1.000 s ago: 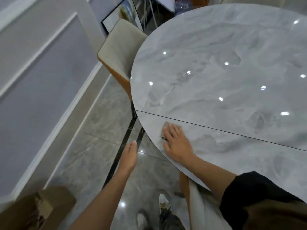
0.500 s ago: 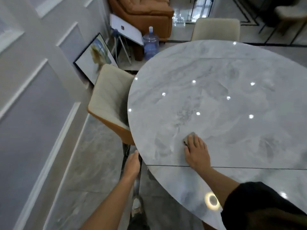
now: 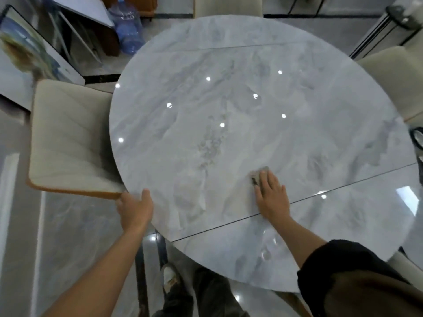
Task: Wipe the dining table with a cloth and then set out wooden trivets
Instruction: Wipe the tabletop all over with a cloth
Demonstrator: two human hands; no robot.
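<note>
A round grey marble dining table [image 3: 229,99] fills the view, with a thin seam across its near part. My right hand [image 3: 272,195] lies flat on the tabletop just beyond that seam, pressing a small grey cloth [image 3: 258,176] whose edge shows past my fingertips. My left hand [image 3: 135,207] rests on the table's near left rim, thumb on top and fingers over the edge. No wooden trivets are in view.
A beige chair [image 3: 68,138] stands tucked at the table's left, another chair [image 3: 393,76] at the right and one [image 3: 226,5] at the far side. A framed picture [image 3: 27,56] leans at the far left, beside a blue water bottle [image 3: 127,28]. My feet stand below the near edge.
My right hand has slid the cloth from the near left rim across the seam toward the table's middle. My left hand rose from beside the table and now holds its rim.
</note>
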